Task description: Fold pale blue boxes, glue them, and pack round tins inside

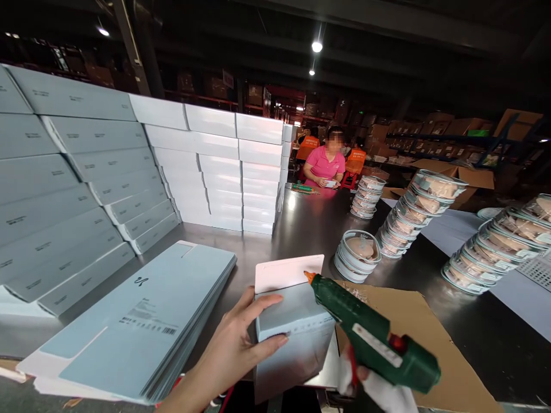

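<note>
A light blue carton (297,332) stands upright at the front edge of the table, its white flap (288,274) raised at the back. My left hand (245,327) grips the carton from the left, thumb on the near side and fingers over the top. In my right hand (381,394), which wears a white glove, is a green hot glue gun (370,327) with a red trigger. Its orange nozzle (309,276) is at the right end of the flap; whether it touches, I cannot tell. Any glue is too small to see.
Flattened blue cartons (142,310) lie piled at left, before a wall of stacked boxes (206,166). Stacks of round clear-lidded tubs (357,255) stand at right. A cardboard sheet (413,327) lies under the glue gun. Across the table sits a person in pink (325,163).
</note>
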Tool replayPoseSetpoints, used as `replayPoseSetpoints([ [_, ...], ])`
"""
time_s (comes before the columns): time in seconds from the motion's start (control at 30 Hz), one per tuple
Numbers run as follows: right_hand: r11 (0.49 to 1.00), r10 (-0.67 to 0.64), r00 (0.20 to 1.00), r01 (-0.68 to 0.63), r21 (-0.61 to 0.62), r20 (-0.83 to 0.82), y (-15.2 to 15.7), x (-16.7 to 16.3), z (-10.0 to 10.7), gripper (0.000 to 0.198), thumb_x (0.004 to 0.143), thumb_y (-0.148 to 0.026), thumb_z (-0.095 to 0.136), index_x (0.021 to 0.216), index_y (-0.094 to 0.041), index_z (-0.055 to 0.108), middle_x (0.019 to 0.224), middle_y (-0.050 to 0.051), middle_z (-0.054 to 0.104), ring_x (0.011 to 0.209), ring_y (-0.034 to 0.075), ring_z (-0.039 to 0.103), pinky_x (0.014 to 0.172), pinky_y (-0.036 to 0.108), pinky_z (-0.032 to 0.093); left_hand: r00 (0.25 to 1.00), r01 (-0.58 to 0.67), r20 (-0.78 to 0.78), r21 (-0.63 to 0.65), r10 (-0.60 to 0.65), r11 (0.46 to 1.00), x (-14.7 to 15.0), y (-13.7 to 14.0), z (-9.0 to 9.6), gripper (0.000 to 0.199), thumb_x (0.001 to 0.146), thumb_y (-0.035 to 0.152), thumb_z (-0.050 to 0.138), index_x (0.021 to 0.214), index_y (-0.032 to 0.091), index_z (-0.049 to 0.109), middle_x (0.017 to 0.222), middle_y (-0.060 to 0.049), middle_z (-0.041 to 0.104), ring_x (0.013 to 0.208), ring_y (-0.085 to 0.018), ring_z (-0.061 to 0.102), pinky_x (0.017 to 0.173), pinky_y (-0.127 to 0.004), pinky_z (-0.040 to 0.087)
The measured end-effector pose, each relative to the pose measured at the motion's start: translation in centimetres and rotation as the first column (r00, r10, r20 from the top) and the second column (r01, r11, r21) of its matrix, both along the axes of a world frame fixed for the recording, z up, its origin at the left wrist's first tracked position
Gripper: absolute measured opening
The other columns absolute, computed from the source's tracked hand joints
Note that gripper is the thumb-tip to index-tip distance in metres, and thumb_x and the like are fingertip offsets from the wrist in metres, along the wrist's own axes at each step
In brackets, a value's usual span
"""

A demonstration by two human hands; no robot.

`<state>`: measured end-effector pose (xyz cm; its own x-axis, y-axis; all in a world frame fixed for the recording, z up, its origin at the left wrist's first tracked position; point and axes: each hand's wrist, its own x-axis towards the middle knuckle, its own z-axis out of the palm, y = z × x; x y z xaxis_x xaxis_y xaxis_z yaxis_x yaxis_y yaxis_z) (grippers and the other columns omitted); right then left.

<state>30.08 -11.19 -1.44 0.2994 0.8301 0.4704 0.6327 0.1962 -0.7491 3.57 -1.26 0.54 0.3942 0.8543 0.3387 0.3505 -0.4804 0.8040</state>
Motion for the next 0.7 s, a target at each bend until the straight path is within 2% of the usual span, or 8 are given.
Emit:
replayPoseSetpoints([
  [0.1, 0.988, 0.089, 0.815, -0.143, -0.05, -0.573, -0.6, 1.6, 1.4, 0.053, 0.075, -0.074, 0.066, 0.07, -0.022, 0.073, 0.049, 0.001, 0.066, 0.043, 0.021, 0.064, 0.042, 0.03, 0.057, 0.997, 0.082, -0.008, -0.054, -0.082, 0.995, -0.9, 1.1, -0.6, 0.048, 0.082, 0.037, 0.076, 0.129, 0.029, 0.071, 0.126, -0.013, 0.068, 0.115, -0.034, 0.068, 0.097, -0.045, 0.058],
  [0.17, 0.984, -0.05, 0.547, -0.115, -0.134, -0.836, -0.7, 3.3, 1.9, 0.042, 0.06, -0.059, 0.086, 0.075, -0.022, 0.075, 0.062, 0.002, 0.074, 0.057, 0.022, 0.072, 0.056, 0.03, 0.062, 0.992, 0.115, -0.04, -0.073, -0.118, 0.991, -1.5, 1.8, -0.8, 0.052, 0.079, 0.036, 0.08, 0.129, 0.03, 0.071, 0.138, -0.013, 0.065, 0.129, -0.039, 0.059, 0.108, -0.053, 0.05],
  [0.23, 0.954, -0.256, 0.393, -0.047, -0.297, -0.883, -0.9, 5.6, 1.9, 0.047, 0.049, -0.052, 0.094, 0.08, -0.023, 0.075, 0.076, 0.003, 0.081, 0.072, 0.023, 0.078, 0.071, 0.03, 0.064, 0.983, 0.17, -0.064, -0.081, -0.175, 0.982, -1.9, 2.4, -0.5, 0.052, 0.076, 0.032, 0.082, 0.128, 0.031, 0.072, 0.14, -0.013, 0.063, 0.134, -0.04, 0.056, 0.111, -0.056, 0.046],
  [0.3, 0.882, -0.428, 0.438, 0.009, -0.472, -0.791, -1.4, 8.4, 1.6, 0.048, 0.049, -0.059, 0.091, 0.079, -0.024, 0.074, 0.078, 0.005, 0.082, 0.078, 0.029, 0.08, 0.075, 0.037, 0.065, 0.962, 0.266, -0.048, -0.076, -0.27, 0.961, -2.1, 2.8, 0.1, 0.052, 0.075, 0.027, 0.084, 0.126, 0.03, 0.073, 0.138, -0.011, 0.062, 0.13, -0.037, 0.059, 0.109, -0.05, 0.05],
  [0.43, 0.716, -0.554, 0.763, 0.233, -0.658, -0.333, -2.3, 11.9, 2.3, 0.039, 0.062, -0.063, 0.081, 0.058, -0.028, 0.065, 0.051, 0.006, 0.069, 0.067, 0.036, 0.076, 0.059, 0.043, 0.06, 0.932, 0.361, -0.022, -0.042, -0.362, 0.932, -2.3, 3.1, 0.9, 0.052, 0.074, 0.024, 0.087, 0.124, 0.029, 0.073, 0.136, -0.009, 0.063, 0.127, -0.033, 0.061, 0.106, -0.041, 0.052],
  [0.5, 0.776, -0.491, 0.845, 0.313, -0.548, -0.212, -1.8, 10.5, 3.3, 0.035, 0.061, -0.059, 0.085, 0.07, -0.028, 0.07, 0.067, 0.008, 0.076, 0.081, 0.036, 0.077, 0.067, 0.04, 0.061, 0.936, 0.35, -0.033, -0.043, -0.352, 0.936, -2.4, 3.1, 0.8, 0.052, 0.074, 0.024, 0.088, 0.124, 0.03, 0.073, 0.134, -0.009, 0.063, 0.127, -0.034, 0.061, 0.106, -0.041, 0.053],
  [0.6, 0.979, -0.034, 0.966, -0.02, -0.205, -0.257, 0.7, 5.7, 4.5, 0.085, 0.068, -0.058, 0.085, 0.143, -0.032, 0.054, 0.138, 0.012, 0.069, 0.126, 0.032, 0.066, 0.104, 0.044, 0.054, 0.943, 0.334, -0.012, -0.016, -0.334, 0.943, -2.6, 3.2, 0.3, 0.052, 0.074, 0.024, 0.089, 0.124, 0.032, 0.074, 0.131, -0.008, 0.063, 0.125, -0.033, 0.062, 0.105, -0.043, 0.053],
  [0.7, 0.852, 0.489, 0.838, -0.519, -0.071, -0.243, 3.2, 1.9, 4.4, 0.107, 0.079, -0.054, 0.082, 0.161, -0.047, 0.014, 0.165, 0.008, 0.042, 0.149, 0.027, 0.045, 0.121, 0.055, 0.033, 0.928, 0.352, 0.093, 0.093, -0.36, 0.931, -2.3, 3.1, -0.8, 0.049, 0.077, 0.024, 0.089, 0.123, 0.034, 0.073, 0.132, -0.008, 0.062, 0.124, -0.033, 0.063, 0.104, -0.044, 0.054],
])
